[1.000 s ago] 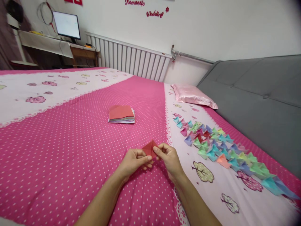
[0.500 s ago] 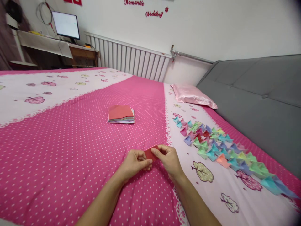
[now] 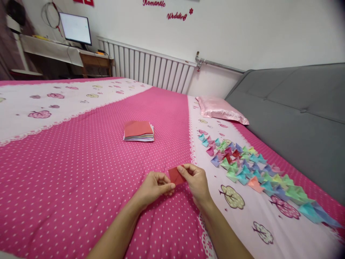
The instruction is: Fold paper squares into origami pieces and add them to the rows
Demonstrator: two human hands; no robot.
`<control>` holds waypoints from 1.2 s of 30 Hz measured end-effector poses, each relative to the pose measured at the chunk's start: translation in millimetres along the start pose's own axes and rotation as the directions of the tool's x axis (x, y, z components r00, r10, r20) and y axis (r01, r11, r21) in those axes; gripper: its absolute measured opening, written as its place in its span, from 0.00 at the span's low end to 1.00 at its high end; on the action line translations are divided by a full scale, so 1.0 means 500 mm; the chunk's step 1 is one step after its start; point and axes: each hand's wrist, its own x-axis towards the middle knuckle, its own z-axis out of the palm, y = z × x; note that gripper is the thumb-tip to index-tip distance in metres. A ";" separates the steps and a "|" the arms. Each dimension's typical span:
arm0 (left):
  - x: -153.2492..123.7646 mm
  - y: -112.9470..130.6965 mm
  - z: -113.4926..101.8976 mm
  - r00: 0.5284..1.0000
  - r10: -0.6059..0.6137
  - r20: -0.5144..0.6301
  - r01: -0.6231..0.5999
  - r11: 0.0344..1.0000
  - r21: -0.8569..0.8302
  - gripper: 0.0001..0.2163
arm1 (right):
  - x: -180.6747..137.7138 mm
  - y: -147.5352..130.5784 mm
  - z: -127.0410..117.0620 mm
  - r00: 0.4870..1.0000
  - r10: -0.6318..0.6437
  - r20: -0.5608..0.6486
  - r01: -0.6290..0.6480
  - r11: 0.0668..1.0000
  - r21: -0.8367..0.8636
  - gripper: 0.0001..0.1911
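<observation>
A small folded piece of red paper (image 3: 176, 176) is held just above the bed, with a crease line showing on its face. My right hand (image 3: 195, 180) pinches its right side, thumb on top. At the lower left corner of the paper, my left hand (image 3: 157, 187) has its thumb and fingers closed on the edge. Farther off on the pink dotted cover lies a stack of square coloured paper (image 3: 138, 130), an orange-red sheet on top. To the right of my hands stand several rows of small folded paper boats (image 3: 256, 171) in many colours.
The bedspread (image 3: 88, 169) is pink with white dots and printed pale strips. A pink pillow (image 3: 221, 109) lies at the far right, beside the grey headboard (image 3: 296, 104). Behind the bed are a white radiator (image 3: 147, 64) and a desk with a monitor (image 3: 75, 28).
My right hand has shifted slightly right with the red paper, and more of the paper's face now shows between the hands. My left hand has barely moved.
</observation>
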 end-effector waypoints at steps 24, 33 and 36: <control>0.003 0.000 -0.010 0.999 -0.047 -0.013 0.042 0.956 -0.292 0.14 | 0.002 0.002 -0.001 0.981 -0.060 0.185 0.087 0.986 -0.144 0.13; 0.007 -0.004 -0.018 0.985 -0.108 -0.132 0.038 0.893 -0.449 0.10 | -0.003 -0.025 -0.017 0.873 -0.231 0.430 0.402 0.840 -0.365 0.16; 0.007 -0.003 -0.017 0.985 -0.106 -0.137 0.031 0.884 -0.467 0.10 | -0.006 -0.022 -0.012 0.863 -0.248 0.440 0.435 0.806 -0.401 0.18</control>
